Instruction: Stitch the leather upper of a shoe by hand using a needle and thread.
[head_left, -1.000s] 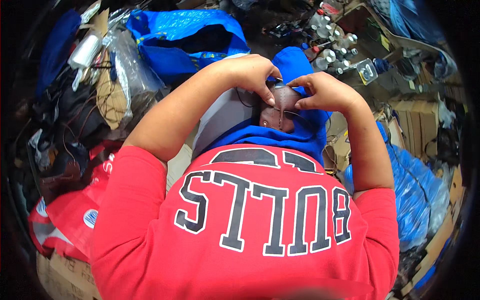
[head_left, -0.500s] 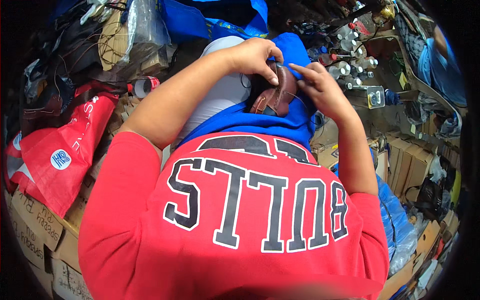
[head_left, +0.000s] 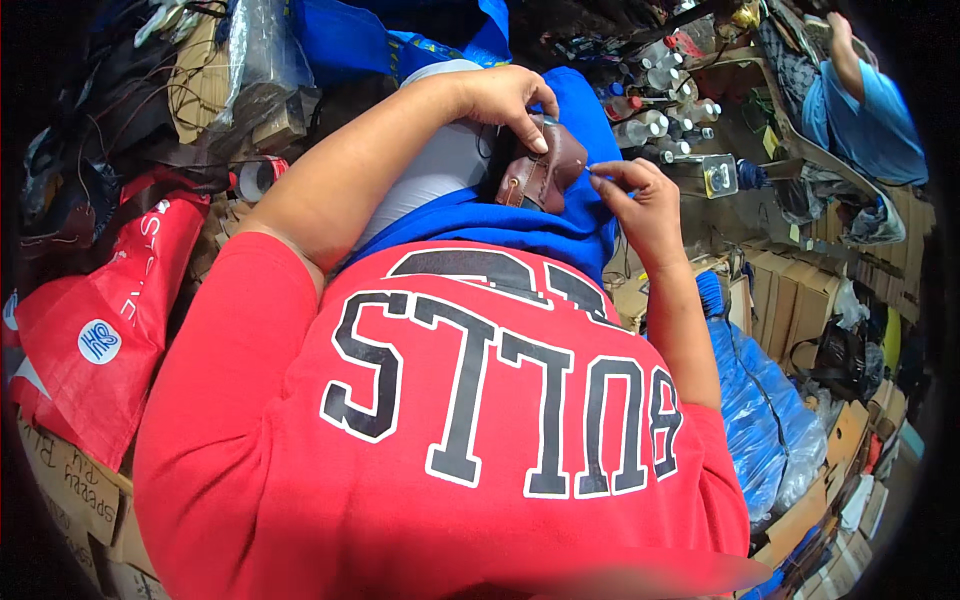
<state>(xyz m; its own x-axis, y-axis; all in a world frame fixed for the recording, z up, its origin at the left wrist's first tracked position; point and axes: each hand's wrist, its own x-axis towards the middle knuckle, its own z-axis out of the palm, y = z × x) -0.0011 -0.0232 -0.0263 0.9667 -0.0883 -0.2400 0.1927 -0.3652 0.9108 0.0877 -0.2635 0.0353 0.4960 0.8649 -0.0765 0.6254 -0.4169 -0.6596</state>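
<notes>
A brown leather shoe (head_left: 560,165) with stitching and a small metal eyelet lies on the blue cloth (head_left: 440,240) over my lap. My left hand (head_left: 508,98) grips its far edge, thumb on top and fingers curled over behind. Just right of the shoe, my right hand (head_left: 645,200) is raised with thumb and forefinger pinched together. A thin light tip shows at that pinch, too small to name. The shoe's underside is hidden.
Several bottles (head_left: 660,130) and a clear square container (head_left: 718,177) stand ahead on the right. A person in light blue (head_left: 865,120) is at the far right. Left are a red bag (head_left: 95,330) and cardboard boxes (head_left: 75,495); blue plastic wrapping (head_left: 755,410) lies right.
My right hand has drawn back from the shoe, lower in view, and its fingers have come together in a pinch. The shoe has turned a little in my left hand.
</notes>
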